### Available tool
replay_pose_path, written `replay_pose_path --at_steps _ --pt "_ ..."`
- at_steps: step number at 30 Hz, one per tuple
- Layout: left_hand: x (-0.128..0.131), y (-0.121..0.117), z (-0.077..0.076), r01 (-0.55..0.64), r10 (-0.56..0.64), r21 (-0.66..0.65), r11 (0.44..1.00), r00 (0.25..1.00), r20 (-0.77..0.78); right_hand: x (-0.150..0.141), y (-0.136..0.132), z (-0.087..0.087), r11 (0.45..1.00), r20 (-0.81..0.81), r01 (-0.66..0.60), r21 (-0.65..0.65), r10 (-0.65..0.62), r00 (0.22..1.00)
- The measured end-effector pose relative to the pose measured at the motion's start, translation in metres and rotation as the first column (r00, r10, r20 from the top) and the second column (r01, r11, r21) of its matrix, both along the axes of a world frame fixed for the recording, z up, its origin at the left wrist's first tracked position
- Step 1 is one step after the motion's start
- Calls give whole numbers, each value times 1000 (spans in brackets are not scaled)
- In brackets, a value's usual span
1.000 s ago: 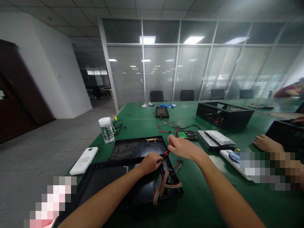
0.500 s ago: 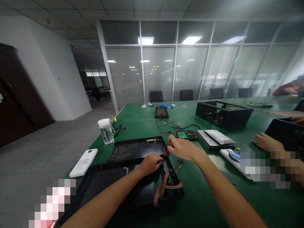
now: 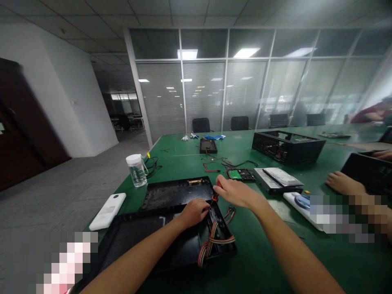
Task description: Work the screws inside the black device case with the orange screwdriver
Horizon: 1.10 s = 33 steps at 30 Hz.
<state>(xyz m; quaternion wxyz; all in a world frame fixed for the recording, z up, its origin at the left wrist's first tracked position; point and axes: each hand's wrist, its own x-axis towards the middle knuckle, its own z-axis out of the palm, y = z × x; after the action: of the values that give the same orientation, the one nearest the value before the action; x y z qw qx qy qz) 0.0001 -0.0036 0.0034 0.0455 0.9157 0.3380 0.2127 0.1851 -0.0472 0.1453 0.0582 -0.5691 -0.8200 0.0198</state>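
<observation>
My left hand (image 3: 193, 212) is curled closed inside an open black computer case (image 3: 153, 241) lying flat on the green table (image 3: 263, 261); what its fingers pinch is hidden. My right hand (image 3: 235, 192) hovers just beyond the case's far right corner, fingers pinched on a thin red cable (image 3: 214, 197) that runs down toward my left hand. A striped ribbon cable (image 3: 212, 241) spills over the case's right wall. A black case panel (image 3: 177, 191) lies just behind the case.
A lidded clear jar (image 3: 136, 170) and a white flat device (image 3: 108, 211) sit at the left edge. A bare hard drive (image 3: 240, 174), a drive unit (image 3: 277, 179) and another open case (image 3: 286, 145) lie beyond. Another person's hand (image 3: 344, 183) rests at the right.
Both hands stay almost still at the case corner; the view has drifted slightly.
</observation>
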Motion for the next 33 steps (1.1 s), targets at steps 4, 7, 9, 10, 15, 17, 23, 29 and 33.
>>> replay_pose_path --at_steps 4,7,9,10,15,17,23,29,33 --pt "0 1 0 8 -8 -1 1000 1000 -9 1 -2 -1 999 18 27 29 -27 999" --pt "0 1 -1 3 -3 -2 1000 1000 -8 2 -2 -2 998 4 55 23 -55 998" --pt "0 1 -2 -6 6 -3 1000 1000 -7 3 -2 -3 999 -2 32 10 -32 999" --pt "0 1 -3 -7 7 -4 1000 1000 -10 3 -1 -4 999 5 27 18 -27 1000" --pt "-1 1 -2 -1 1 -4 1000 1000 -19 3 -1 -7 998 -22 29 47 -28 999" --pt "-1 0 -2 2 -1 5 1000 1000 -16 1 -1 -6 997 7 26 69 -27 1000" --pt "-3 -3 1 9 -7 44 999 999 -38 15 5 -18 993 -93 28 112 -17 996" --pt "-4 -7 5 46 -41 63 997 996 -75 80 13 -102 981 -787 -3 -192 -152 598" --pt "-6 -5 8 93 -90 86 992 995 -40 112 24 -130 970 -975 93 -223 -224 -4"
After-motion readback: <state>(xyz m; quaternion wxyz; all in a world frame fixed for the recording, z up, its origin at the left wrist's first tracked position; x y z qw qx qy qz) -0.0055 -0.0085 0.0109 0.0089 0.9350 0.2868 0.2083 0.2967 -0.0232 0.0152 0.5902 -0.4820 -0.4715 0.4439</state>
